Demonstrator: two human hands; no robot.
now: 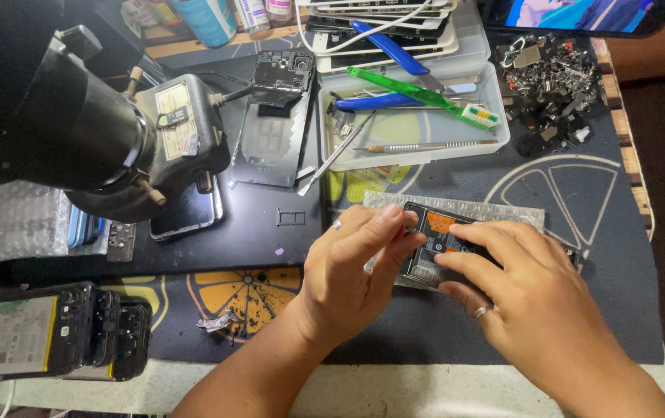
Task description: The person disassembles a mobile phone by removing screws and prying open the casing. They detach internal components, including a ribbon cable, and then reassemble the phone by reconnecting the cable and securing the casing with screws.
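Both hands' fingers [394,224] touch opened phone [434,240] between them

A dark work mat [580,201] printed with citrus slices covers the bench, and everything sits around it. At its far edge stands a clear plastic tray [495,135] holding tools — blue-handled pliers [390,48], a green brush [425,97]. Right of the tray lies a heap of small metal scraps [549,77]. Left of the mat a black microscope [92,124] looms. Near the mat's front-left corner, opened phones [54,333] are stacked — light is even.
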